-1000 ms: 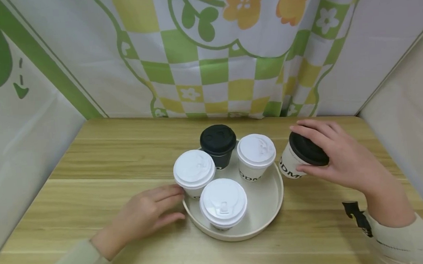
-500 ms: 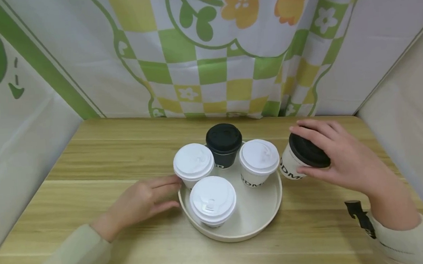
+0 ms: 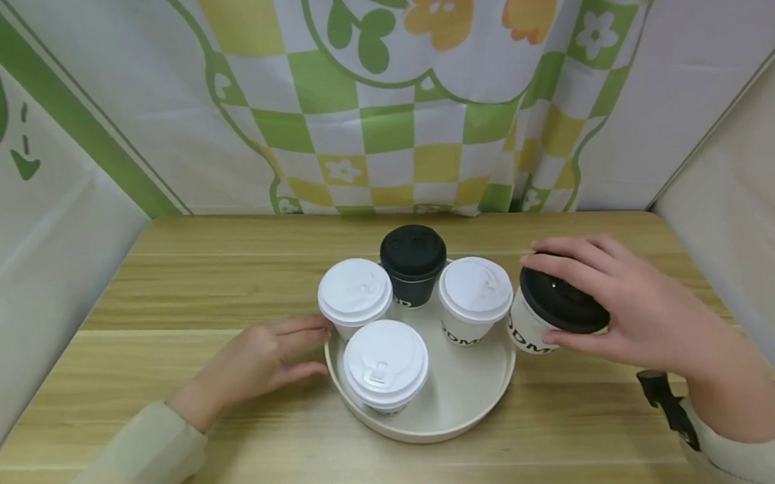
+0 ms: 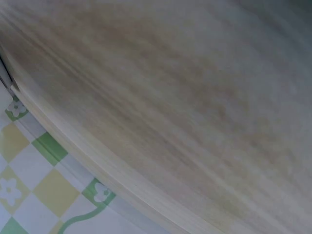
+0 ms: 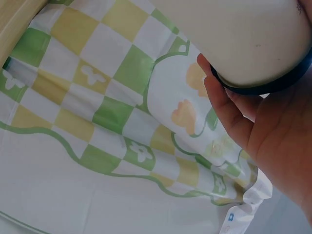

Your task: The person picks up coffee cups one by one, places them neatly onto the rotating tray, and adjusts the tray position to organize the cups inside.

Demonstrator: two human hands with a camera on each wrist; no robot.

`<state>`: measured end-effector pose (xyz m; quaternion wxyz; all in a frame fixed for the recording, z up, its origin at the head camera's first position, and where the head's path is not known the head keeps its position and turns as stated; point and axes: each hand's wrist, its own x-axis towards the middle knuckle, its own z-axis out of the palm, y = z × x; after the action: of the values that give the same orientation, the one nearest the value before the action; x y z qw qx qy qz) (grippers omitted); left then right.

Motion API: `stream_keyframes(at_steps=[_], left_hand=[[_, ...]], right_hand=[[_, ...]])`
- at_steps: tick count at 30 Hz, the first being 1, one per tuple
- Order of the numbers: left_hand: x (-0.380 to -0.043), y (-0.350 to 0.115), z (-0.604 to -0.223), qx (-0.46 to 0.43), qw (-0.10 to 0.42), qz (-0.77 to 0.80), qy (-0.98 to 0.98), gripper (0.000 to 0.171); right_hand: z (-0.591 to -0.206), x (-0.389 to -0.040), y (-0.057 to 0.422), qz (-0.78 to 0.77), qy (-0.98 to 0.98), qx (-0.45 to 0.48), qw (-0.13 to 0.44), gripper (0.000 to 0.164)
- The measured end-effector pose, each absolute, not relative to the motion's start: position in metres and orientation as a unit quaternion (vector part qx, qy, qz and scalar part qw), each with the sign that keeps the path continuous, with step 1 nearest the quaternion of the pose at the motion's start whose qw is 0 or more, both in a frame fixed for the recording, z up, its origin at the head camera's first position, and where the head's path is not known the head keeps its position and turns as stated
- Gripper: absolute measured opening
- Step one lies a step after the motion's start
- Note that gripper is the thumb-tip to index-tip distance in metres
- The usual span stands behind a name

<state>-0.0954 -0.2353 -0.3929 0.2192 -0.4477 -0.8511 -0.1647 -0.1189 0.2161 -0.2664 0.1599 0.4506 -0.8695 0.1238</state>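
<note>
My right hand (image 3: pixel 638 308) grips a white paper cup (image 3: pixel 530 327) with a black lid (image 3: pixel 564 298), fingers and thumb round the lid. This cup is just right of the round cream tray (image 3: pixel 433 435); whether its base touches the table cannot be told. In the right wrist view, the pale cup wall (image 5: pixel 253 39) shows above the hand (image 5: pixel 278 131). My left hand (image 3: pixel 261 361) rests against the tray's left edge, fingers stretched toward the left white-lidded cup (image 3: pixel 355 292). Also on the tray are a front white-lidded cup (image 3: pixel 386 362), a right one (image 3: pixel 475 290) and a black cup (image 3: pixel 413 262).
The wooden table (image 3: pixel 183 284) carries the tray near its middle. A checkered curtain (image 3: pixel 387 123) hangs behind the back edge, and pale fabric walls (image 3: pixel 754 138) rise at both sides. In the left wrist view only blurred table surface (image 4: pixel 161 107) and curtain (image 4: pixel 44 190) appear.
The tray's cups have shifted clockwise: front cup left, black cup right, right cup toward me. My left hand has moved slightly away from me. The right hand and its cup have come slightly nearer.
</note>
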Motion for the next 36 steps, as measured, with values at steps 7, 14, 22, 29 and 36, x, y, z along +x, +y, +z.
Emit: stream_keyframes(at_steps=[7, 14, 22, 29, 36], left_hand=[[-0.097, -0.234, -0.392, -0.454, 0.225, -0.168, -0.846, 0.051], [-0.098, -0.235, -0.391, -0.452, 0.224, -0.161, -0.849, 0.052], [-0.098, -0.235, -0.391, -0.446, 0.219, -0.159, -0.853, 0.051], [-0.097, -0.235, -0.392, -0.442, 0.212, -0.168, -0.855, 0.051], [-0.097, -0.235, -0.393, -0.439, 0.209, -0.171, -0.857, 0.051]], right_hand=[[-0.263, -0.110, 0.210, 0.134, -0.859, 0.474, 0.140, 0.078], [-0.263, -0.102, 0.196, 0.135, -0.853, 0.493, 0.107, 0.083], [-0.270, -0.097, 0.174, 0.151, -0.815, 0.548, 0.118, 0.081], [-0.282, -0.096, 0.159, 0.134, -0.809, 0.563, 0.102, 0.079], [-0.294, -0.099, 0.152, 0.133, -0.802, 0.575, 0.091, 0.078]])
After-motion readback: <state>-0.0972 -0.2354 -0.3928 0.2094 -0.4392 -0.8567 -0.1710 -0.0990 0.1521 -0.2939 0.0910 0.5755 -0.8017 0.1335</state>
